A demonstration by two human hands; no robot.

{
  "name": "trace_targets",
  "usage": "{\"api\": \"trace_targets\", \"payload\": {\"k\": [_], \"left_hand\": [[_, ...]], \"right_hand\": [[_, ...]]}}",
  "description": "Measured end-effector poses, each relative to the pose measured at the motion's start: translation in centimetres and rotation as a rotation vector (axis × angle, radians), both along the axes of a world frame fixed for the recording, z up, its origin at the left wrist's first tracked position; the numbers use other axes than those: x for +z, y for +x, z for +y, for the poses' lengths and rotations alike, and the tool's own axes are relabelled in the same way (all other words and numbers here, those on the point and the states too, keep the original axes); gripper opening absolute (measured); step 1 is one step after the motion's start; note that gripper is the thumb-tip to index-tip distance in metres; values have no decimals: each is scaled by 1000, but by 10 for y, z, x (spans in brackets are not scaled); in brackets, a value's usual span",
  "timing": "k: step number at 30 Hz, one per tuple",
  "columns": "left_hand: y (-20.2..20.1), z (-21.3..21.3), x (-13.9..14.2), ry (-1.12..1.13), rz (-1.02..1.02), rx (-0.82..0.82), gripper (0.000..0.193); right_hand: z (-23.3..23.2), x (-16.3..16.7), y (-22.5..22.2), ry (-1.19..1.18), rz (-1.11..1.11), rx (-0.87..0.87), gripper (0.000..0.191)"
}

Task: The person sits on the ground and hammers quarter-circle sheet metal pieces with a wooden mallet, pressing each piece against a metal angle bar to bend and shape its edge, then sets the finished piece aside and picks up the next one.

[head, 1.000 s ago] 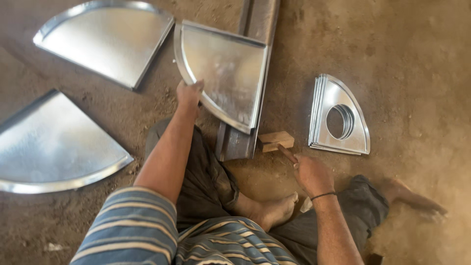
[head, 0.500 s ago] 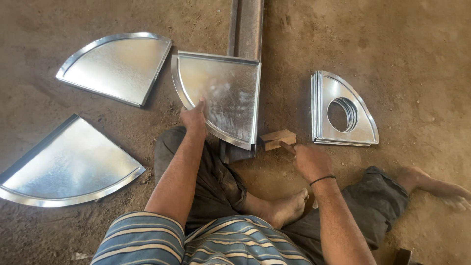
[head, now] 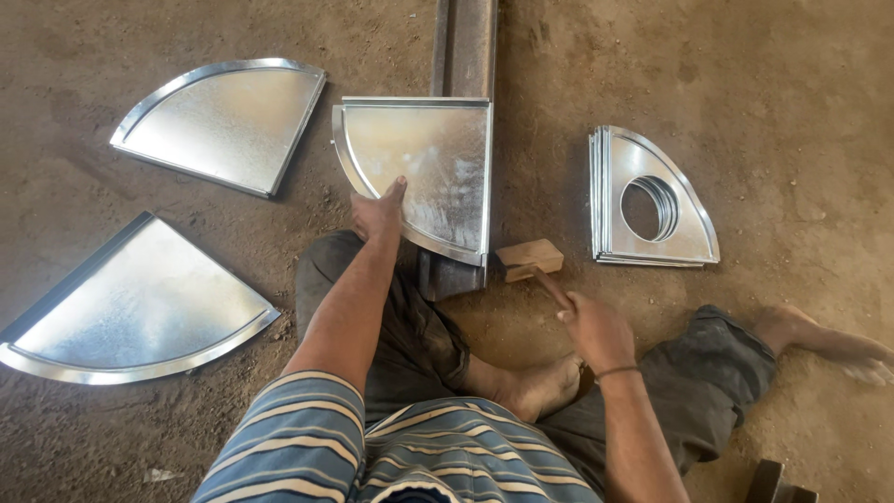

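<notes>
I sit on a dirt floor. My left hand (head: 377,212) grips the curved lower edge of a quarter-round sheet-metal panel (head: 428,163) that lies on a dark steel rail (head: 463,47). My right hand (head: 596,326) is closed on the handle of a wooden mallet (head: 529,259), whose head rests on the ground just right of the rail's near end. My bare foot (head: 540,387) lies between my hands.
Two more quarter-round metal panels lie to the left, one far (head: 223,121) and one near (head: 130,307). A stack of quarter-round panels with round holes (head: 652,200) sits to the right. My other bare foot (head: 838,349) stretches out right.
My view has shifted, so everything sits lower and more centred. The panel on the rail has turned squarer to the rail under my left hand. The mallet stays low by the rail's end.
</notes>
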State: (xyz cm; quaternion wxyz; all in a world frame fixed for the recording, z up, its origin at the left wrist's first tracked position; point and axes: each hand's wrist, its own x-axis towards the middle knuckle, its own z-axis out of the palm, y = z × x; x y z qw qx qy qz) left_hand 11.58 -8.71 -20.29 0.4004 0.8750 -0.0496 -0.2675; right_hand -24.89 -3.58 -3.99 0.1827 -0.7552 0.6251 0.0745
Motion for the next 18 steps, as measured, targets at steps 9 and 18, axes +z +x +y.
{"api": "trace_targets", "payload": {"k": [9,18], "left_hand": [[-11,-2,-11,-101,-6,26,84],[-15,-5,-17,-43,-70,9,83]], "right_hand": [[97,-52,-19,425,-1069,-642,19],[59,23,-29,-50,-1679,-349,32]]}}
